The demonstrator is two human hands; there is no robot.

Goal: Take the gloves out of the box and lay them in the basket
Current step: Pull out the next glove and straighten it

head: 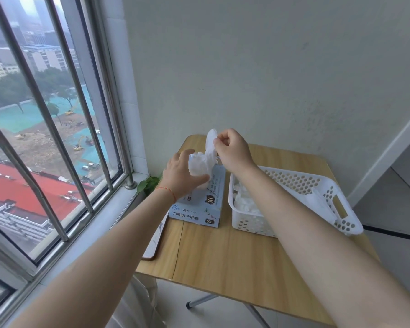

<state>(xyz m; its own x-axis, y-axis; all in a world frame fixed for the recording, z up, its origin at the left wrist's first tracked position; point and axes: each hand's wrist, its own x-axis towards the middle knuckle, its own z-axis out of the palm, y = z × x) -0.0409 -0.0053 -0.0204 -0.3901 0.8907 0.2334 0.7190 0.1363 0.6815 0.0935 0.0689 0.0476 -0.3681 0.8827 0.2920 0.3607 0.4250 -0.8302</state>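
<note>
Right hand (232, 147): fingers pinch a white glove (210, 144) above the box (202, 202). Left hand (184, 176): fingers spread, pressing the box top. Basket (341, 209) beside, on bench (223, 252)

Printed on the front face of the glove box (200, 204): "丁腈防护手套" in dark characters, with "XL" in a dark badge at the lower right corner. Printed again on the top panel: "XL" in a badge. Small logo at the front's left end, too small to read.
</note>
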